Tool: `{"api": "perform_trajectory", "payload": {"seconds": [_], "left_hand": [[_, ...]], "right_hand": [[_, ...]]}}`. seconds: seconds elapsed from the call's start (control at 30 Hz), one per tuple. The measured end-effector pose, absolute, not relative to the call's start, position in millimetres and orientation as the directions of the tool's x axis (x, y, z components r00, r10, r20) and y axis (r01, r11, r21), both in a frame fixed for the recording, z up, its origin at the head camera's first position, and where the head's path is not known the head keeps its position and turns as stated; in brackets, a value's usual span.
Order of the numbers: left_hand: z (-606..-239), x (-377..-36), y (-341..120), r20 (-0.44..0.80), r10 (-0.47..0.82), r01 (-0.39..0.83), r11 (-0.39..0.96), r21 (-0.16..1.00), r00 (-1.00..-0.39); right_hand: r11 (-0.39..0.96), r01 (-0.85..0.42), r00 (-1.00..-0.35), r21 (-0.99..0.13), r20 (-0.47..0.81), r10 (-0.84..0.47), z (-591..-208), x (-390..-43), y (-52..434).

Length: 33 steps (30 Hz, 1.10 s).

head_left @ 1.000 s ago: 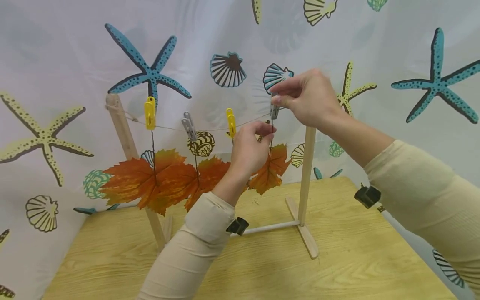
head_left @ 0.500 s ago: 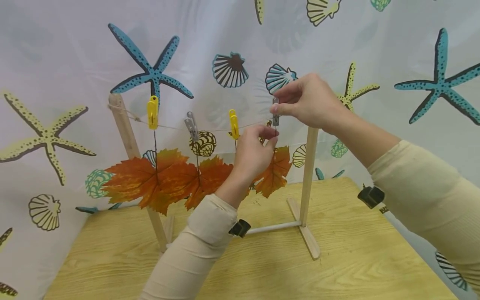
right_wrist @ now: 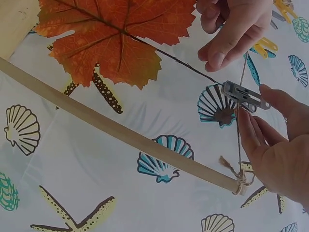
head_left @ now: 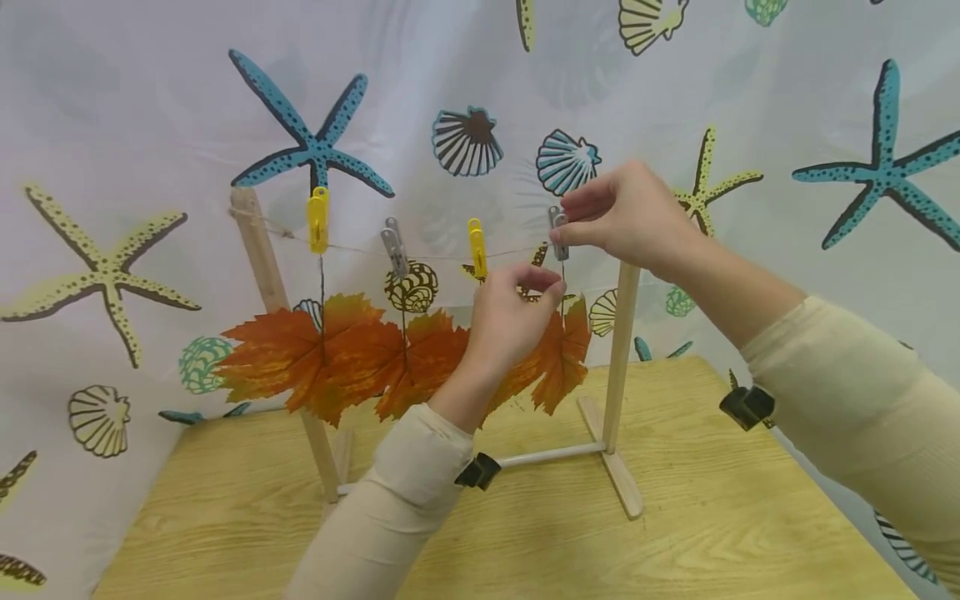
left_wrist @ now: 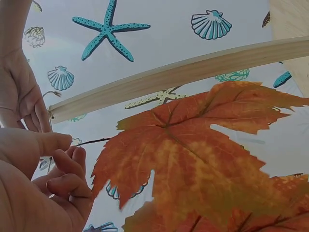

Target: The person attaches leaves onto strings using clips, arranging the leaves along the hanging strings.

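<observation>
While the right hand (head_left: 630, 218) pinches the grey metal clip (head_left: 558, 233) between thumb and fingertips, it has come lower and a little rightward since a second ago, so the clip now sits down on the thin twine (head_left: 442, 254). Just below it, the left hand (head_left: 510, 321) has followed, thumb and forefinger nipping the dark wiry stem (right_wrist: 178, 60) of the orange maple leaf (head_left: 558, 354), which hangs straight under the clip beside that hand's knuckles. The leaf has swung slightly right with it. Its surface looks papery and veined, with jagged lobes shading from rust to yellow.

To the left of the left hand, three more leaves (head_left: 330, 354) hang from two yellow plastic pegs (head_left: 318, 218) and another grey clip (head_left: 393, 246), unchanged. Pale, smooth wooden posts (head_left: 621, 350) carry the twine, knotted at the far post (head_left: 258, 250), and stand on a grainy light-wood table (head_left: 675, 533). Behind hangs a glossy white curtain (head_left: 150, 100) printed with starfish and shells.
</observation>
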<state>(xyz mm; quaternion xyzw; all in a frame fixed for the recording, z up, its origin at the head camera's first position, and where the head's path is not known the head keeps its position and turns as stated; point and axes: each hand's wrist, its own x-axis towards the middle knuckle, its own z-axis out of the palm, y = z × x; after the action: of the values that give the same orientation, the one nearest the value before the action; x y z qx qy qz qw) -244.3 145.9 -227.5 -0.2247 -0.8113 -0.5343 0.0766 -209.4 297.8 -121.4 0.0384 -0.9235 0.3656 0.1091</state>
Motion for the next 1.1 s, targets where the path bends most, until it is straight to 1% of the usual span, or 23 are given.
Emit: {"api": "perform_trajectory", "payload": {"seconds": [0.1,0.2,0.4,0.57,0.67,0.77,0.93,1.1], "left_hand": [[-229,-244,141,0.371,0.302,0.458,0.306,0.835,-0.878],[-228,-244,137,0.394,0.321,0.481,0.269,0.834,-0.861],[-222,-245,130,0.446,0.363,0.535,0.199,0.821,-0.818],[-224,-243,122,0.422,0.411,0.525,0.176,0.833,-0.808],[-228,-242,117,0.412,0.430,0.520,0.170,0.837,-0.803],[-230,-240,111,0.399,0.455,0.515,0.163,0.842,-0.796],[-233,-235,103,0.340,0.512,0.470,0.148,0.870,-0.789],[-233,-229,96,0.305,0.532,0.449,0.163,0.878,-0.790]], "right_hand": [[0.682,-0.164,-0.969,-0.713,0.247,0.026,-126,-207,299],[0.618,-0.204,-0.954,-0.759,0.297,0.050,-132,-205,300],[0.535,-0.286,-0.913,-0.795,0.396,0.100,-149,-201,303],[0.476,-0.321,-0.896,-0.819,0.425,0.126,-167,-197,308],[0.456,-0.316,-0.902,-0.832,0.412,0.128,-179,-196,309],[0.449,-0.274,-0.921,-0.850,0.367,0.133,-188,-193,309],[0.432,-0.209,-0.950,-0.877,0.287,0.124,-197,-185,306],[0.432,-0.175,-0.966,-0.885,0.239,0.099,-204,-177,303]]}}
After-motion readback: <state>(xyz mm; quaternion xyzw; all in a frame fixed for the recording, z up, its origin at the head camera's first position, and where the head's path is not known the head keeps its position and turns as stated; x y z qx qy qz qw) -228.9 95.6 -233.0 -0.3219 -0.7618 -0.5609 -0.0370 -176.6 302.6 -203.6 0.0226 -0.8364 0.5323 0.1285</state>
